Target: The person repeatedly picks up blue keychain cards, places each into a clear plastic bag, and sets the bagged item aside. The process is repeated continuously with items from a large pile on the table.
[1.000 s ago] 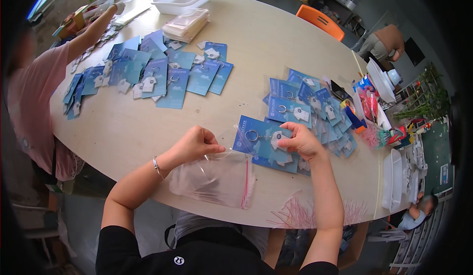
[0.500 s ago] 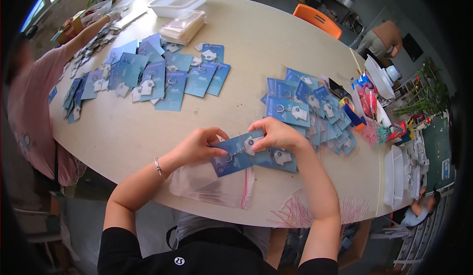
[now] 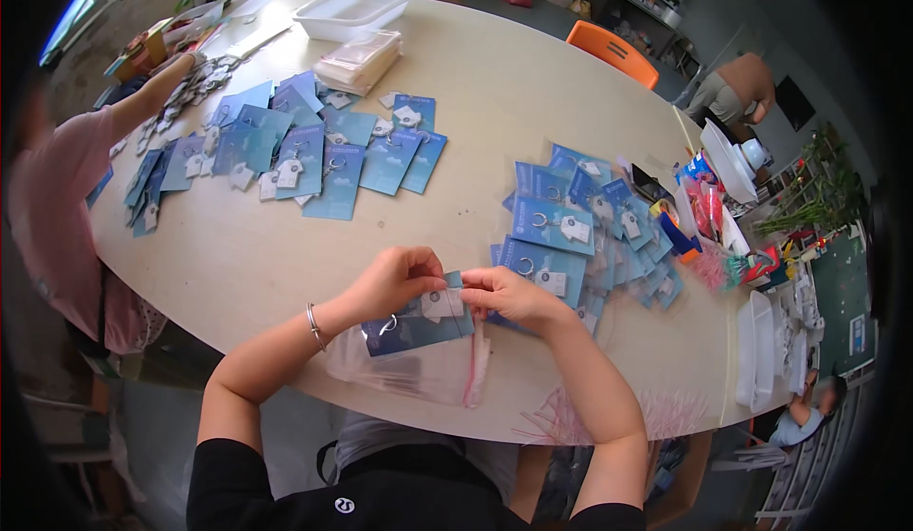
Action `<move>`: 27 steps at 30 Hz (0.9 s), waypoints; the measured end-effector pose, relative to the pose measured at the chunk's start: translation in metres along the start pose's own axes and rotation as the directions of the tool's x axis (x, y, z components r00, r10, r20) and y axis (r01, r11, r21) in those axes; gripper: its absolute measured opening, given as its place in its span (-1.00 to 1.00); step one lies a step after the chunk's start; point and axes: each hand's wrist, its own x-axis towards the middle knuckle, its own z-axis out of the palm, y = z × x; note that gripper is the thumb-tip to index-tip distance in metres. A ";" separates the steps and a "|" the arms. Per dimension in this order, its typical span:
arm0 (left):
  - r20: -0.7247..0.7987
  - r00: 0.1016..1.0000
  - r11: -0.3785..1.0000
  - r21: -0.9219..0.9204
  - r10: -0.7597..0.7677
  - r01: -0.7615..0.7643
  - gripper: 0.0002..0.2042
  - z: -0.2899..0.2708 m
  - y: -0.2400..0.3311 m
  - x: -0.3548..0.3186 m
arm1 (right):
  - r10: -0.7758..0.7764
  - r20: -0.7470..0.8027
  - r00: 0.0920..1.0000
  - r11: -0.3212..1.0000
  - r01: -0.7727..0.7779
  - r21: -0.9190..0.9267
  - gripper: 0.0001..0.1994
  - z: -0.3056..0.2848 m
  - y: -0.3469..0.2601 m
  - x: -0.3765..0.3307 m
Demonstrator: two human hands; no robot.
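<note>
Over the near table edge, my left hand and my right hand pinch the right end of a blue keychain card. A white shirt-shaped charm and a metal ring are on the card. Thin reddish lines cross its right part; whether it sits inside a clear bag I cannot tell. Under it lies a stack of clear zip bags with red seal strips. Just beyond my right hand is a heap of bagged keychain cards, the nearest partly hidden by that hand.
More keychain cards spread across the far left, beside a stack of clear bags and a white tub. Pink-white ties lie by the near edge. Right stand bins. A co-worker's arm reaches over loose charms.
The held card has moved left and down over the zip bags, and both hands now meet at its right end. My right hand has shifted slightly left, uncovering another card in the heap.
</note>
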 end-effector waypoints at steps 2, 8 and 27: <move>0.018 0.998 0.996 0.060 0.064 -0.065 -0.92 0.002 0.007 0.001 | 0.050 0.034 0.998 0.996 -0.052 0.077 -0.76 0.003 0.002 -0.006; 0.083 0.925 0.900 0.215 0.371 -0.380 -0.91 0.028 0.032 0.009 | 0.007 -0.114 0.993 0.992 0.007 0.127 -0.88 0.028 -0.001 -0.006; 0.142 0.990 0.729 0.674 0.027 -0.116 -0.56 0.004 -0.009 -0.012 | -0.690 -0.329 0.645 0.398 -0.041 -0.916 -0.56 -0.035 -0.051 0.091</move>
